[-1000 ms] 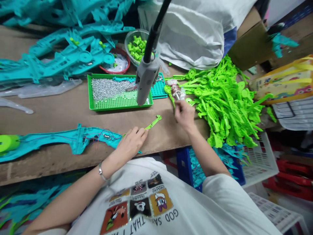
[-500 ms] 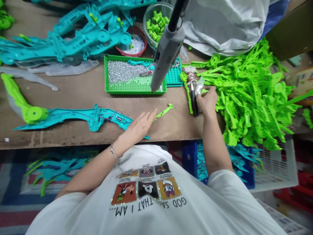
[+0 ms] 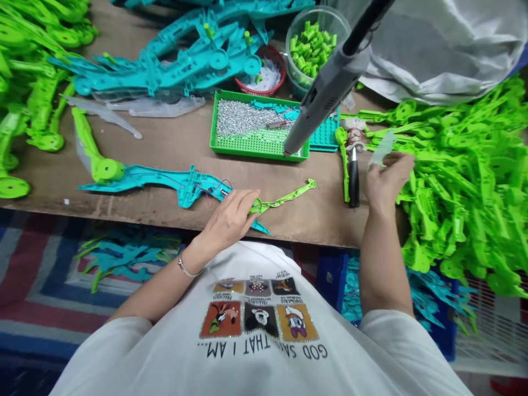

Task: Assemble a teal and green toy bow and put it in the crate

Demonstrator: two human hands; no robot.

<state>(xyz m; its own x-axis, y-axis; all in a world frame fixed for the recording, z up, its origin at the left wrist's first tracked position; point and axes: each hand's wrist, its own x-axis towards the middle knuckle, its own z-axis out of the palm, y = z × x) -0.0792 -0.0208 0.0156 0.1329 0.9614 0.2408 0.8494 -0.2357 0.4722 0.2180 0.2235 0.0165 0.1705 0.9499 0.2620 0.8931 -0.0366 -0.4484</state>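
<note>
My left hand (image 3: 231, 216), its fingers stretched out, rests over the right end of a long blue plastic part (image 3: 154, 179) with thin wires. A thin green arm piece (image 3: 293, 194) sticks out from beside its fingertips. At the blue part's left end is a green part with a round disc (image 3: 108, 169). On the right, my right hand (image 3: 390, 179) pinches a small translucent piece (image 3: 383, 147), left of the green pile. A black-handled tool (image 3: 353, 179) lies to that hand's left, beside a narrow green part (image 3: 344, 165).
A green tray (image 3: 259, 147) of small screws stands behind, under a hanging grey tool (image 3: 325, 85). Farther back are a red basket (image 3: 281, 69), a clear tub (image 3: 291, 38) and blue parts (image 3: 185, 60). Green parts (image 3: 466, 181) are heaped at right, more (image 3: 41, 82) at left.
My right hand has moved right, away from the black-handled tool, with the translucent piece. My left hand has shifted slightly on the blue part, showing more of the green arm piece. The view has turned left.
</note>
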